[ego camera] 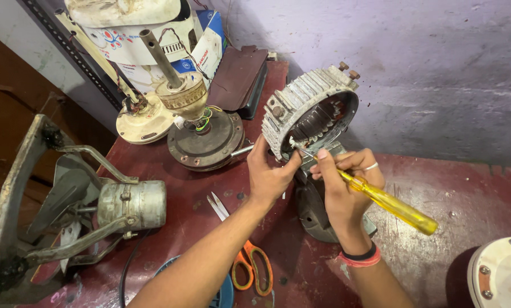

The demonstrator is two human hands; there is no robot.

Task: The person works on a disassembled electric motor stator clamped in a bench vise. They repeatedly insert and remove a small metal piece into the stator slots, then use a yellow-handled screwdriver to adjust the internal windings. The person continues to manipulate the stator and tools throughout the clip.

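A ribbed grey motor housing [301, 100] with copper windings inside is tilted on its side at the middle of the dark red bench [438, 194]. My left hand [267, 174] grips its lower rim from the left. My right hand [346, 182], with a ring and red and black wristbands, holds a yellow-handled screwdriver [389, 202]. The screwdriver's thin metal tip reaches up-left to the housing's open rim. Under the housing lies a dark round metal base [315, 214], partly hidden by my hands.
Orange-handled scissors [249, 265] lie near my left forearm. A ceiling fan motor with a rod [201, 131] and a cream fan part [144, 122] stand behind. An exhaust fan in a metal frame [95, 208] sits left. A white round cover [498, 274] is bottom right. The wall is close behind.
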